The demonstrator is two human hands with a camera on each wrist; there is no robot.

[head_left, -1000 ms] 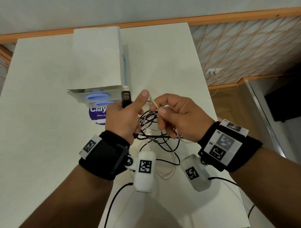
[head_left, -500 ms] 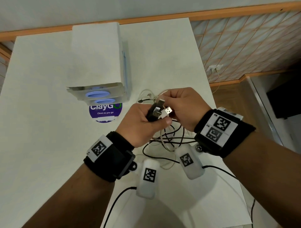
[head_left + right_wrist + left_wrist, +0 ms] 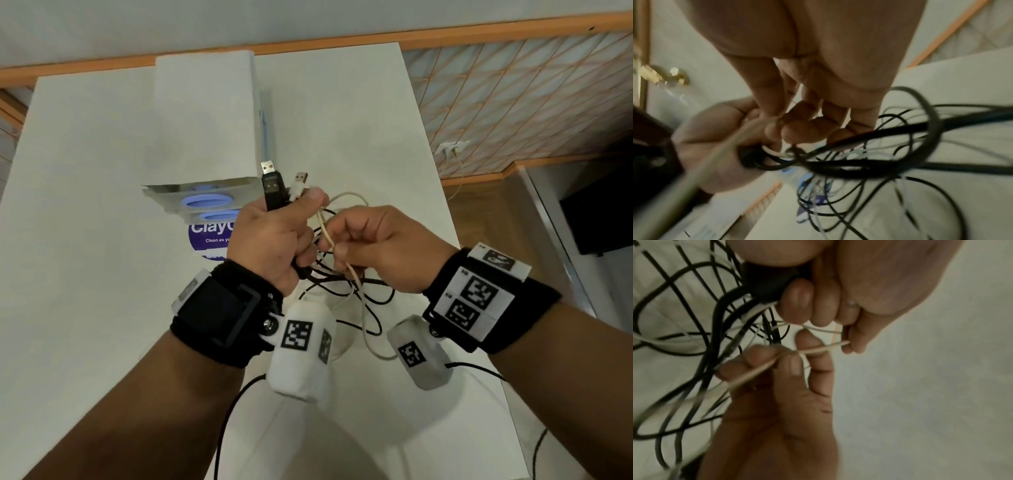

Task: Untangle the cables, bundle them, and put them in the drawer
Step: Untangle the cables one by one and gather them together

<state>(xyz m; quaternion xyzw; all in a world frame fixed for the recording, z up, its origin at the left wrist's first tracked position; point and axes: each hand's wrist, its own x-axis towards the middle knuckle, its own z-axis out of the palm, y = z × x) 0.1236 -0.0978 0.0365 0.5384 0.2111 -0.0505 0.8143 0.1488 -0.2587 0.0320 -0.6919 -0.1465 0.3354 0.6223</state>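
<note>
In the head view, the left hand (image 3: 270, 240) is fisted round a black USB plug (image 3: 273, 186) and a white USB plug (image 3: 298, 185), both sticking up just in front of the white drawer unit (image 3: 205, 120), while the right hand (image 3: 380, 250) pinches a beige cable (image 3: 327, 233) above the tangle of black cables (image 3: 342, 284) over the white table (image 3: 85, 274). The left wrist view shows the right hand's fingertips (image 3: 760, 353) pinching that beige strand taut beside the left fist. The blurred right wrist view shows the right fingers curled beside black loops (image 3: 890, 154).
</note>
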